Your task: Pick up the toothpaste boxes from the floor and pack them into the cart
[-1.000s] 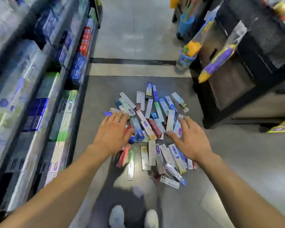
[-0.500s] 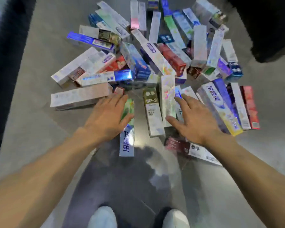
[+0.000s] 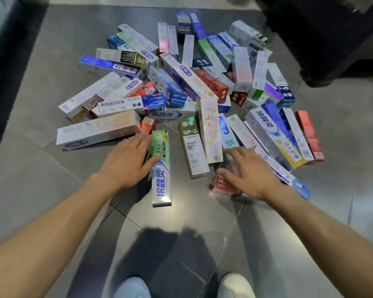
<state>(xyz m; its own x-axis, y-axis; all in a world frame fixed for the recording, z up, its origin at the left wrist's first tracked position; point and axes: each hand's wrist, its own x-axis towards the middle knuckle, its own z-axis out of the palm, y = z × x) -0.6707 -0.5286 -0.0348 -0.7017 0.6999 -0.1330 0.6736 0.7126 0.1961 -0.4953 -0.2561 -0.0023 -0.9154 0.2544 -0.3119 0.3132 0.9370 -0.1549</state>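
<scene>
Left hand (image 3: 127, 160) lies flat with straight fingers, its fingertips on the upper, green end of a long green-and-silver box (image 3: 160, 168), thumb along that box's near edge. It grips nothing; it looks set to pin or slide the carton rather than lift it. Right hand (image 3: 249, 173) is spread, fingers fanned and lightly bent, hovering over or just touching a dark red box (image 3: 223, 186) under its palm. Whether it has closed on anything I cannot tell; I would call it open.

Between the two hands lies a white box with an olive-gold top, printed SP-3 (image 3: 192, 147), pointing away from the person. Just beyond the left fingertips sits a long pale pinkish carton (image 3: 97, 131), lying crosswise. Beyond the right fingertips, a shiny holographic box (image 3: 210, 130) and a white one with a blue and yellow end (image 3: 274, 136).

Further out, the whole heap of toothpaste boxes (image 3: 181, 82) sprawls on the grey tiled floor (image 3: 41, 179), crossed and overlapping, so the nearest loose ones are the sensible first picks. All slim rectangular cardboard cartons, glossy, some foil-bright, likely light and slippery when stacked in the hands.

No cart in view. Packing has not visibly begun. Below the arms, two white shoes (image 3: 134, 287) on the tiles.
</scene>
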